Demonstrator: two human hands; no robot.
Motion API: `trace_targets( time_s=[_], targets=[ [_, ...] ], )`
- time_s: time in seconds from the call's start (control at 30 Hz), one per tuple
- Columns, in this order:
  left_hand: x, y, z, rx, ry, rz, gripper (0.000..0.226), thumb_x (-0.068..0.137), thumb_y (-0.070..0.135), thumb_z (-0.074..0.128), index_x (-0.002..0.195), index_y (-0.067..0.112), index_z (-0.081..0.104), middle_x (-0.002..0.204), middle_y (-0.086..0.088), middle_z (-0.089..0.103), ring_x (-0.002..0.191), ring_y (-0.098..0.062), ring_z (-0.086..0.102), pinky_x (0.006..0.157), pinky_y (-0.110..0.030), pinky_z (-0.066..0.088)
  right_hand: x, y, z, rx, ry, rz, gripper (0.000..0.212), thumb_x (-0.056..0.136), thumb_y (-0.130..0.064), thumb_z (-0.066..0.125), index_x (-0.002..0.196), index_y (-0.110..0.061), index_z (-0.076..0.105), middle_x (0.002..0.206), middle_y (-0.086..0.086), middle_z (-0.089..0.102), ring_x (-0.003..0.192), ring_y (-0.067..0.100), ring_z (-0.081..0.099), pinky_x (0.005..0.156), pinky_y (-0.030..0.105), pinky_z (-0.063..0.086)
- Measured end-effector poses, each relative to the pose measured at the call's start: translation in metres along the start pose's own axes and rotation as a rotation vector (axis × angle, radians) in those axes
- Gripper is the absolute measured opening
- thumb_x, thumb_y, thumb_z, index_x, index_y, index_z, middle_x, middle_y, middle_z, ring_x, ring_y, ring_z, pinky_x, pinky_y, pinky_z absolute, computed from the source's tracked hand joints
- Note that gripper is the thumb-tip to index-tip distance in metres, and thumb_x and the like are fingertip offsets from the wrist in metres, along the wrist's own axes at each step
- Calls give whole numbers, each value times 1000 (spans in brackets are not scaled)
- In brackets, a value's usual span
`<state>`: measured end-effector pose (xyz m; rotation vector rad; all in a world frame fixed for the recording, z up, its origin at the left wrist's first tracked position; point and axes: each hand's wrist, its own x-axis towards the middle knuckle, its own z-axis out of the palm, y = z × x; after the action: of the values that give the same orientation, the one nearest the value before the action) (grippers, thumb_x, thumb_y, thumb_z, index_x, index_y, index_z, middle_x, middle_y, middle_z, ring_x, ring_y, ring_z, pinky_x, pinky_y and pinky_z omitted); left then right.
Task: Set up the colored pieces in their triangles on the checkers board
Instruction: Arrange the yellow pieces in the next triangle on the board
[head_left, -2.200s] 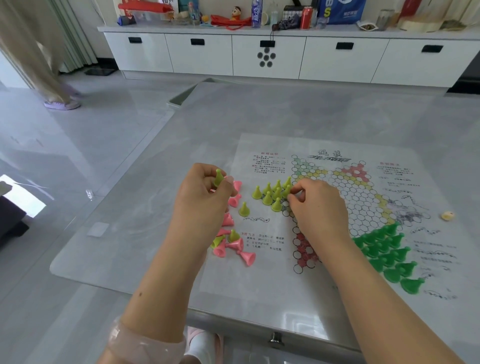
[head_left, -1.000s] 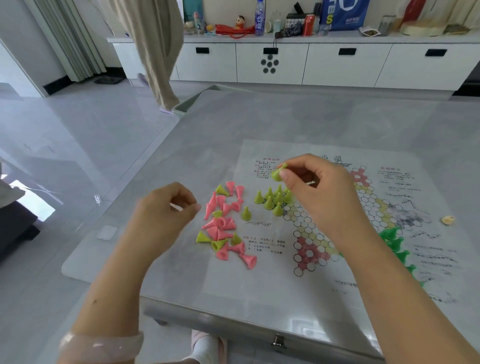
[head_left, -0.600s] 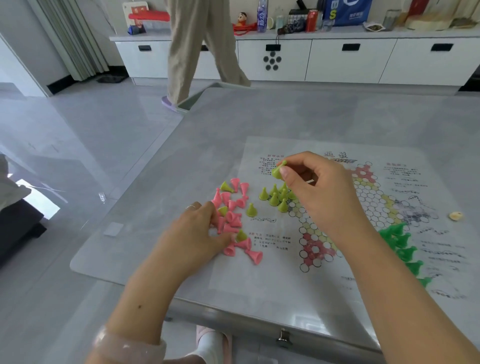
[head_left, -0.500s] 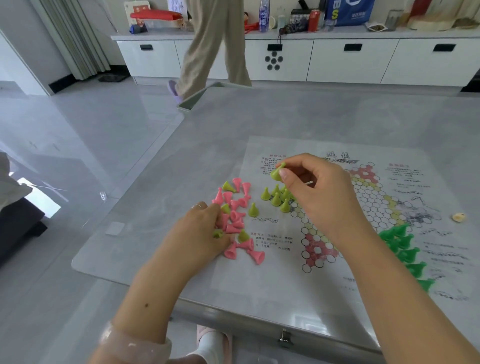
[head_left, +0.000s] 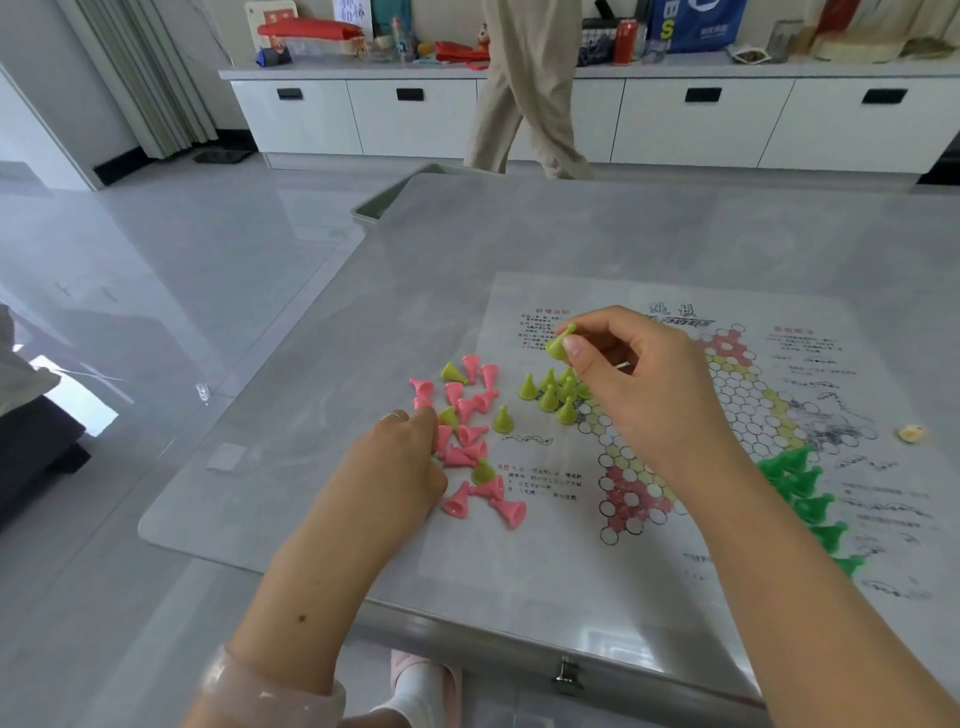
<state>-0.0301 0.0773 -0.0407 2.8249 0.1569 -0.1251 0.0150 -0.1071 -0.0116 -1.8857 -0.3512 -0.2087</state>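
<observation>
your right hand (head_left: 639, 374) pinches yellow-green piece (head_left: 560, 344) between thumb and fingertip above board (head_left: 727, 415), piece tilted, tip toward 1 o'clock, base toward 7. your left hand (head_left: 397, 470) curled over loose pile (head_left: 465, 431) at board's 9 o'clock, fingertips among pink cones lying on sides; can't tell if it holds any. placed yellow-green cones (head_left: 553, 392) stand upright, tips up.
</observation>
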Motion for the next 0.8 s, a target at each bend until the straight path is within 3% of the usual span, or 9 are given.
trace_targets(
  time_s=[0.13,0.2,0.3,0.37,0.47,0.57,0.63,0.7,0.8],
  targets=[
    [0,-3,-2,-118,48,-55,9,83,4,43,87,12,44,82,-5,46,79,-28,49,63,-29,34,0,0,0,13,5,-6,10,87,-10,57,88,-14,66,75,-3,65,55,-9,56,45,2,39],
    [0,-3,-5,-302,121,-106,11,85,4,41,84,11,50,73,-3,48,70,-25,47,57,-28,32,0,0,-1,7,9,-6,10,87,-11,57,89,-15,66,75,-3,65,56,-9,56,46,3,39],
    [-2,1,-17,-967,88,-282,27,83,-4,34,69,10,53,59,-4,49,50,-17,42,44,-24,36,0,1,-1,-4,7,-8,10,87,-12,57,90,-16,66,76,-5,65,59,-9,55,47,3,40],
    [-5,3,-25,-1434,-67,-382,25,79,-4,33,66,7,52,53,-6,45,42,-14,40,35,-19,34,0,1,-1,-8,10,-10,10,87,-12,57,89,-17,66,74,-7,64,59,-9,55,48,3,40],
    [-6,6,-30,-1801,-263,-483,17,78,4,38,67,5,50,50,-6,45,37,-13,41,33,-14,36,0,0,-2,21,12,-13,10,87,-9,57,88,-15,65,71,-7,63,54,-9,56,45,2,39],
    [-2,9,-25,-1635,-172,-423,20,85,10,47,66,8,51,51,-3,41,35,-8,33,32,-11,25,0,0,-3,13,16,-16,9,86,-9,57,86,-14,65,70,-6,64,54,-9,56,45,2,39],
    [-2,9,-19,-1149,-10,-226,20,87,16,55,67,12,55,51,4,39,36,-5,28,34,-15,23,0,2,-3,-15,19,-14,9,86,-12,58,86,-15,66,71,-7,65,58,-8,57,49,3,40],
    [-3,6,-14,-682,92,-37,12,82,22,64,70,20,60,47,11,38,37,-4,32,39,-11,26,1,4,-5,-51,28,-12,9,86,-15,58,87,-19,66,75,-12,64,65,-7,56,56,4,41],
    [-6,5,-9,-426,32,117,19,74,21,71,70,32,57,51,7,36,44,-2,37,46,-12,31,3,6,-7,-65,38,-16,9,86,-17,58,87,-20,66,77,-13,65,67,-7,55,59,5,41]
  ],
)
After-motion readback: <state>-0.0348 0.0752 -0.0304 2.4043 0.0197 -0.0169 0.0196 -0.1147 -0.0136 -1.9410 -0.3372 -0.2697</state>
